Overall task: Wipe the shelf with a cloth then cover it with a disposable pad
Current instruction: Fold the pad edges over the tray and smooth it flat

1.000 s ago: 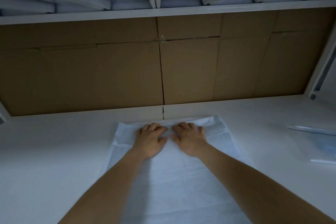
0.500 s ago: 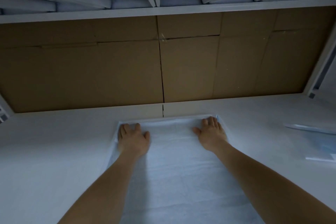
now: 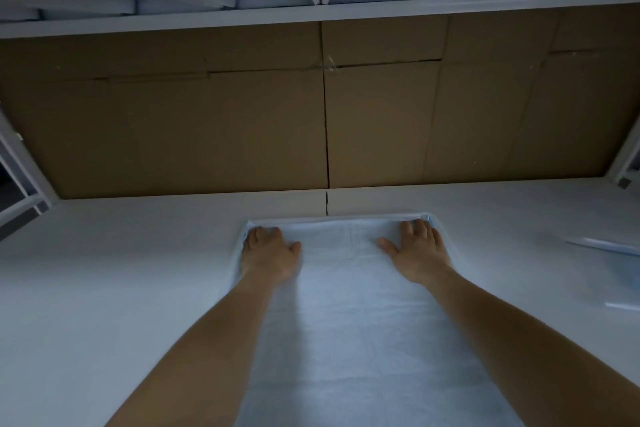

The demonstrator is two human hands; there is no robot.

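Well into the covering step, by the look of it: disposable pad (image 3: 349, 315) lying flat on the white shelf (image 3: 104, 288), far edge near the cardboard back panel (image 3: 207, 128). Left hand (image 3: 268, 255) and right hand (image 3: 417, 253) spread open, palms pressing the far corners, gripping nothing. No cloth in sight; wiping presumably finished. Remaining: smoothing wrinkles, perhaps covering bare shelf either side. No containers visible.

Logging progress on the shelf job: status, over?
Left hand and right hand flat, open, at the pad's far corners. Pad spread on shelf. Loose sheets off right, clear of pad.
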